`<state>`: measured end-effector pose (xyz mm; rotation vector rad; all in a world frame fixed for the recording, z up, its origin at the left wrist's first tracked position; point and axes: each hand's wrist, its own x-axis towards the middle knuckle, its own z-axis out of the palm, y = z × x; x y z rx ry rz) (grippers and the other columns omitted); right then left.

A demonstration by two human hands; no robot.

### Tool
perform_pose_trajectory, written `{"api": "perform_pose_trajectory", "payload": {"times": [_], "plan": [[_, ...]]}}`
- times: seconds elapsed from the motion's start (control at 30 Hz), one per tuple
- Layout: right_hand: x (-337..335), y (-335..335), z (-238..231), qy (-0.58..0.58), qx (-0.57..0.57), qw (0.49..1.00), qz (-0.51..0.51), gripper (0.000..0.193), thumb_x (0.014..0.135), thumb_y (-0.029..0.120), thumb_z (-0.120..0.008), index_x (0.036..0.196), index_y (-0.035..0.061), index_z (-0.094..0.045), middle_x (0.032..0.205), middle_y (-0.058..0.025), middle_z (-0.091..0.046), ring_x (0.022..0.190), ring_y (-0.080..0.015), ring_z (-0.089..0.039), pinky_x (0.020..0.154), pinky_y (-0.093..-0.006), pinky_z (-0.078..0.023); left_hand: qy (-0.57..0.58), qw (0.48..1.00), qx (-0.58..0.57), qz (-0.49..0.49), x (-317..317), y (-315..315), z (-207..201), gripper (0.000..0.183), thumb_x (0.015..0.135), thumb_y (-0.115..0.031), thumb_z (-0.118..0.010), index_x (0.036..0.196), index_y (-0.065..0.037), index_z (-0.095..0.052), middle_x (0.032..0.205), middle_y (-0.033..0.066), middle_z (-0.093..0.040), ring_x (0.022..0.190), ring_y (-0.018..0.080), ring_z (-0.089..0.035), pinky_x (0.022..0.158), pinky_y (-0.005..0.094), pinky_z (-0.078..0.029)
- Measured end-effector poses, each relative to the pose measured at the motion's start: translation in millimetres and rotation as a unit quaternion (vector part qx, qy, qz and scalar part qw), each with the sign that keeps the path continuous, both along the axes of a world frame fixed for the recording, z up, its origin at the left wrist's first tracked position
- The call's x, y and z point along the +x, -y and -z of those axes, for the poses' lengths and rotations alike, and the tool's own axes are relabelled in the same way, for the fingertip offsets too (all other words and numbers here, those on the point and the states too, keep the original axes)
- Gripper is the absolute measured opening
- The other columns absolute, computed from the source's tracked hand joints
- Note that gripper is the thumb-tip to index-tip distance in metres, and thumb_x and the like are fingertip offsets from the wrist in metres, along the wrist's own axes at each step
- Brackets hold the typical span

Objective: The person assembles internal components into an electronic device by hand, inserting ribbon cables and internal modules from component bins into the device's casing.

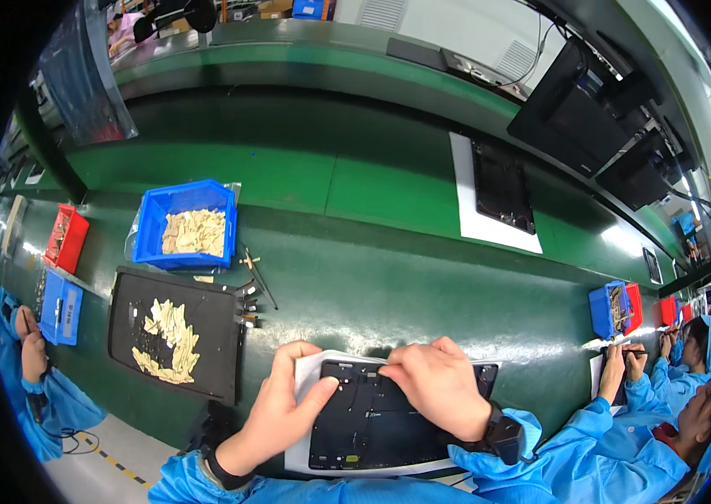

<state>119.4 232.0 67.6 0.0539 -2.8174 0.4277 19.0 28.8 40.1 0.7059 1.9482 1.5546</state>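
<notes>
A flat black device casing (372, 433) with thin wires and small fittings lies in front of me on a white sheet (298, 454). My left hand (280, 412) grips its far left corner, the thumb on top and the fingers bent behind the edge with the sheet. At the middle of the far edge, my right hand (439, 382) is closed in a pinch against the casing. Whatever is between those fingertips is too small or hidden to make out. Dark wristbands sit on both wrists, above blue sleeves.
To the left lie a black tray (130, 315) of cream strips (172, 336), a blue bin (145, 223) with more strips, and a thin pen-like tool (263, 281). A second black casing (502, 185) rests on the far shelf. Co-workers' hands (612, 374) are at both sides.
</notes>
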Motion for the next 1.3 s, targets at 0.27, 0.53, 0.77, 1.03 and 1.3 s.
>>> {"api": "perform_pose_trajectory", "payload": {"times": [0.27, 0.53, 0.77, 1.03, 1.3], "plan": [[72.3, -127.6, 13.7, 0.037, -0.742, 0.638, -0.204, 0.085, 0.069, 0.057, -0.075, 0.120, -0.0093, -0.055, 0.107, -0.0213, -0.064, 0.090, -0.0318, -0.064, 0.082, -0.0430, -0.048, -0.280, 0.885, 0.239, -0.285, -4.6, 38.6, -5.5, 0.028, 0.091, -0.002, -0.047, 0.114, -0.003, -0.032, 0.095, 0.0069, -0.049, 0.084, 0.0106, -0.049, 0.079, 0.0239, -0.040], [-3.0, -73.8, -3.4, -0.026, -0.525, 0.850, 0.041, 0.014, 0.085, 0.011, -0.069, 0.092, 0.0018, -0.061, 0.089, 0.0007, -0.059, 0.084, -0.0082, -0.052, 0.073, -0.0262, -0.045, -0.289, 0.833, 0.312, -0.354, -24.4, 42.7, 32.7, 0.046, 0.085, -0.003, -0.045, 0.129, 0.003, -0.032, 0.123, 0.0132, -0.042, 0.109, 0.0188, -0.046, 0.097, 0.0332, -0.038], [-189.4, -132.8, -20.9, -0.169, -0.646, 0.744, 0.010, 0.030, 0.095, 0.026, -0.060, 0.115, 0.0029, -0.058, 0.106, -0.0011, -0.062, 0.095, -0.0114, -0.059, 0.083, -0.0302, -0.048, -0.473, 0.845, 0.210, -0.135, -19.2, 13.2, 1.4, 0.051, 0.075, -0.005, -0.070, 0.120, -0.001, -0.046, 0.114, 0.0208, -0.054, 0.105, 0.0378, -0.056, 0.088, 0.0453, -0.048], [-254.4, -230.4, 72.6, -0.175, -0.288, 0.890, 0.306, 0.063, 0.084, 0.039, -0.066, 0.127, -0.0045, -0.050, 0.113, -0.0221, -0.062, 0.103, -0.0344, -0.061, 0.086, -0.0396, -0.048, -0.455, 0.881, 0.123, -0.049, -4.9, -10.4, 1.8, 0.037, 0.076, -0.002, -0.069, 0.110, -0.002, -0.056, 0.107, 0.0169, -0.057, 0.102, 0.0363, -0.057, 0.085, 0.0428, -0.047], [-104.7, -327.3, 93.5, -0.009, 0.016, 0.811, 0.585, 0.037, 0.081, 0.033, -0.065, 0.102, 0.0030, -0.068, 0.117, -0.0213, -0.060, 0.110, -0.0417, -0.053, 0.095, -0.0486, -0.043, -0.436, 0.894, 0.099, 0.028, 6.3, -2.7, 0.7, 0.028, 0.080, -0.004, -0.066, 0.107, -0.002, -0.061, 0.108, 0.0148, -0.057, 0.103, 0.0342, -0.057, 0.085, 0.0433, -0.047]]}}
